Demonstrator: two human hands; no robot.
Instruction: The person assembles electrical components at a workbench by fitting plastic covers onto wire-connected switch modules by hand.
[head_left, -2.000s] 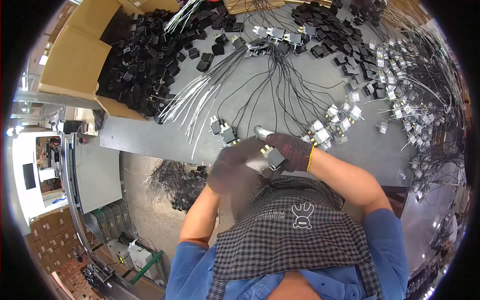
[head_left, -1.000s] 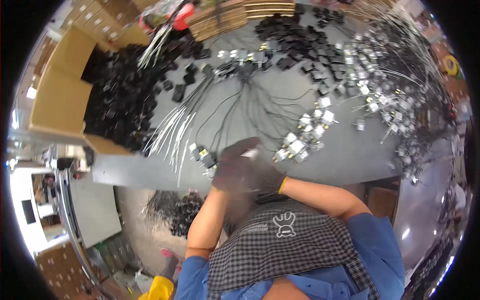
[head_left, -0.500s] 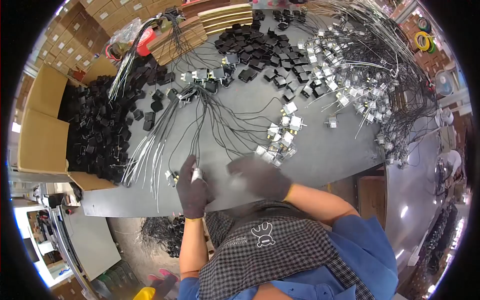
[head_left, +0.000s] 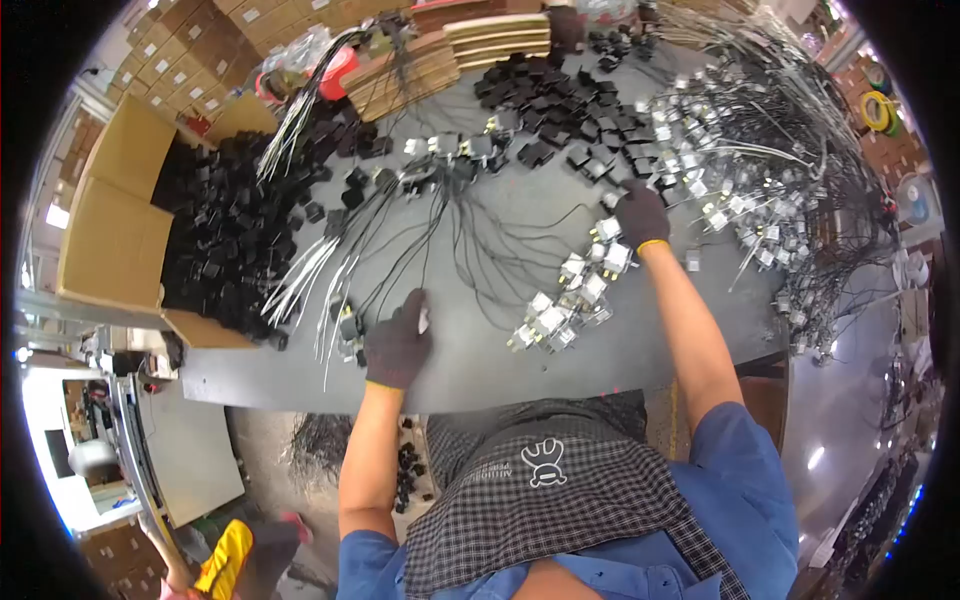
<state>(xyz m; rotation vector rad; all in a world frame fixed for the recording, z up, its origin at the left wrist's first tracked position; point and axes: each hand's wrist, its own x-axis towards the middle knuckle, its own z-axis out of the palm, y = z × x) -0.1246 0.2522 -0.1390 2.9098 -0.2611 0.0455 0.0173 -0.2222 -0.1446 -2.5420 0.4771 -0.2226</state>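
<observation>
Head view showed your right hand (head_left: 641, 216), its grasp unclear, at the far end of the pale plugs (head_left: 549, 319), whose row slanted toward the far right corner of the bench (head_left: 490, 376), while your left hand (head_left: 397, 345), closed around a white piece (head_left: 423, 320), was farther off by the front edge.

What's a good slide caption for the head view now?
Plugs and wires spread over a grey table, gloved right hand beside the plugs, gloved left hand close to the wires.
</observation>
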